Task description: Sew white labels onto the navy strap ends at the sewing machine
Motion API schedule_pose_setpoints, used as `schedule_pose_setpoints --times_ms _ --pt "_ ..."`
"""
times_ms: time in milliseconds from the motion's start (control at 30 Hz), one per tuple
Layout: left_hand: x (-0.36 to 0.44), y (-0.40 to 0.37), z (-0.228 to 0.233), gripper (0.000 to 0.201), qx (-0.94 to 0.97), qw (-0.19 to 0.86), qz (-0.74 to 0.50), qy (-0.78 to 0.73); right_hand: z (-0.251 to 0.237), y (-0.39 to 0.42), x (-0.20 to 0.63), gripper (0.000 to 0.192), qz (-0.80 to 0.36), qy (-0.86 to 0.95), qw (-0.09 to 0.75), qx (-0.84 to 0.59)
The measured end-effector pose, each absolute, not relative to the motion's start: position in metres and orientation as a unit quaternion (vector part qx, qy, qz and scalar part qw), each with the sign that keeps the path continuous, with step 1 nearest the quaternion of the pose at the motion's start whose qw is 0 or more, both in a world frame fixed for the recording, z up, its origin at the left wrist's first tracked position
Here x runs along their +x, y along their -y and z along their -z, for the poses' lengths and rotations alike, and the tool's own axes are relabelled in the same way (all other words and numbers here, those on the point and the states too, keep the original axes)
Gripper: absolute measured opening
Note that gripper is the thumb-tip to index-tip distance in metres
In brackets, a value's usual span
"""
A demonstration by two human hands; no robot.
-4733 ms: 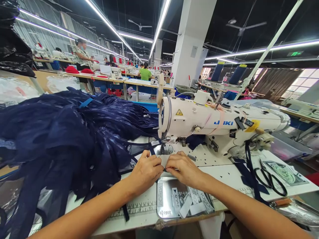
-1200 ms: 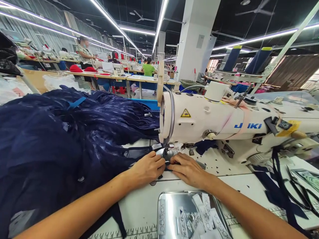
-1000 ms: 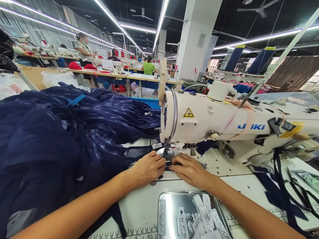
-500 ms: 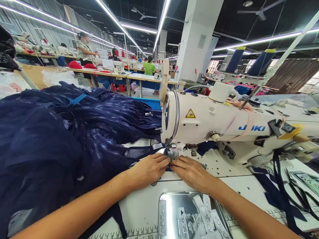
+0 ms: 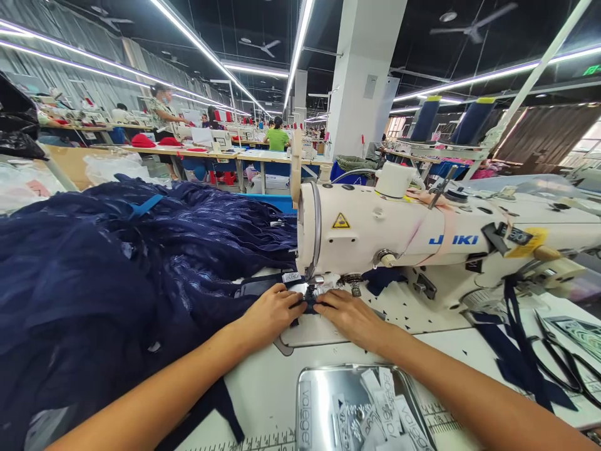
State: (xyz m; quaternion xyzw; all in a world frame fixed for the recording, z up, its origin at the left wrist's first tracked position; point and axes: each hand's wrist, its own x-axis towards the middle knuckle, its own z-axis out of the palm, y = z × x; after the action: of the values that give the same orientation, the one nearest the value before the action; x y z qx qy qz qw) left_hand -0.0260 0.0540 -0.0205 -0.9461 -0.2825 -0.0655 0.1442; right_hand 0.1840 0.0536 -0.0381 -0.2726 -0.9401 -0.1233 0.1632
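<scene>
Navy strap (image 5: 263, 285) lies under the presser foot (image 5: 310, 289); left hand (image 5: 272, 313) and right hand (image 5: 350, 316) fingers pinch it flat, label (image 5: 292, 276) already attached.

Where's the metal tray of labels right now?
In the head view, the metal tray of labels sits at the bottom centre on the white table, just in front of the right hand and below the sewing machine.

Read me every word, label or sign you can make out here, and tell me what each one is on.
"JUKI", partly hidden by a strap: sewing machine.
"volege": tray rim and the labels in it.
Yellow warning triangle, no words: machine head.
Ruler numbers on the table, the yellow sticker and the small label: too small to read.
</scene>
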Motion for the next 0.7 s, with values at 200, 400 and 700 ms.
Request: schedule_pose_setpoints --times_ms 200,400,700 --pt "-0.029 -0.063 0.021 0.023 -0.948 0.16 0.073 0.267 0.036 -0.056 0.181 0.027 0.133 0.935 0.17 -0.282" --pt "-0.03 -0.071 0.024 0.023 -0.951 0.169 0.076 0.249 0.038 -0.057 0.182 0.03 0.15 0.926 0.196 -0.286" --pt "-0.029 -0.074 0.026 0.021 -0.949 0.184 0.1 0.236 0.04 -0.059 0.182 0.03 0.134 0.925 0.178 -0.308"
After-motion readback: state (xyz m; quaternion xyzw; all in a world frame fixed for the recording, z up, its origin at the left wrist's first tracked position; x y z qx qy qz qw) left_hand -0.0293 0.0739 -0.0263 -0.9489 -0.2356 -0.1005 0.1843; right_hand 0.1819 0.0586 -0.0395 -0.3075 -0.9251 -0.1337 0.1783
